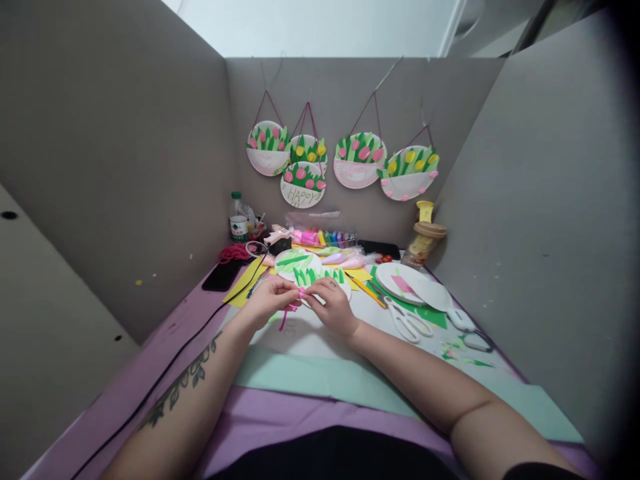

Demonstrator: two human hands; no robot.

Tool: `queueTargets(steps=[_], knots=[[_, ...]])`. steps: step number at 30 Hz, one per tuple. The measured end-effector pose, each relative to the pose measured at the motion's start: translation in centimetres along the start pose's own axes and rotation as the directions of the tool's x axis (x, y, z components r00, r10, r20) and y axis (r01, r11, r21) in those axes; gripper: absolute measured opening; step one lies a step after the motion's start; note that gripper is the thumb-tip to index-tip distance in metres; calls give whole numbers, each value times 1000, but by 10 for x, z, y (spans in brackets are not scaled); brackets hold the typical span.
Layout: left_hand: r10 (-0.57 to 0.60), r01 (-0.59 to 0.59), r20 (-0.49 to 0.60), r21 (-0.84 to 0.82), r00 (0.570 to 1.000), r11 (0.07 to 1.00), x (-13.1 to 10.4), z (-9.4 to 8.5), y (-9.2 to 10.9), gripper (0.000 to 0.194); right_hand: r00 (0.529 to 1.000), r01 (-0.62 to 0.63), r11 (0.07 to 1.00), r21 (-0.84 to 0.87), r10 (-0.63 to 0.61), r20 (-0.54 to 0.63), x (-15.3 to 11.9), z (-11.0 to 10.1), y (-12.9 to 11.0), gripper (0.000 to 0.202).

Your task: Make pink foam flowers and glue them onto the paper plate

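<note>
A small bright pink piece [301, 293] is pinched between the fingertips of my left hand [274, 297] and my right hand [331, 305], which nearly touch. Below it a pink strip [284, 320] hangs down beside my left fingers; its upper end is partly hidden. Just behind my hands lies a white paper plate [345, 288] with green paper leaves [320, 275] along its upper part. Another white plate [283, 257] with green leaf shapes is behind that one, to the left.
Scissors [407, 322], a yellow pencil [369, 291] and stacked white plates [395, 280] lie right. A black phone [221, 275] and a cable [185, 347] are left. A bottle [239, 220] and cup [425, 243] stand behind. Decorated plates [360, 160] hang on the back panel.
</note>
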State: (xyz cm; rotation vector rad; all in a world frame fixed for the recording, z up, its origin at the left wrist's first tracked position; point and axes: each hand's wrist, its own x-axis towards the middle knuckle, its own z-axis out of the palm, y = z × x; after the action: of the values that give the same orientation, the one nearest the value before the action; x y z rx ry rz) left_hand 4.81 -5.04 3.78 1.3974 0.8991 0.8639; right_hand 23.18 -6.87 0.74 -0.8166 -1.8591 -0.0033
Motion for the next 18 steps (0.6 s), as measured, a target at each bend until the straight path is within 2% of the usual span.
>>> queueTargets(steps=[4, 8, 15, 18], knots=[[103, -100, -71, 35, 992, 994, 2, 1, -2, 30, 999, -29, 1000, -6, 29, 22, 0, 1, 0, 10], [182, -174, -80, 93, 980, 980, 3, 3, -4, 28, 1000, -15, 1000, -19, 15, 18, 0, 2, 2, 9], [182, -179, -27, 95, 983, 979, 3, 2, -6, 28, 1000, -11, 1000, -9, 11, 2, 1, 2, 3, 10], [215, -207, -50, 134, 975, 969, 4, 1, -8, 28, 1000, -28, 1000, -13, 28, 14, 0, 2, 3, 11]])
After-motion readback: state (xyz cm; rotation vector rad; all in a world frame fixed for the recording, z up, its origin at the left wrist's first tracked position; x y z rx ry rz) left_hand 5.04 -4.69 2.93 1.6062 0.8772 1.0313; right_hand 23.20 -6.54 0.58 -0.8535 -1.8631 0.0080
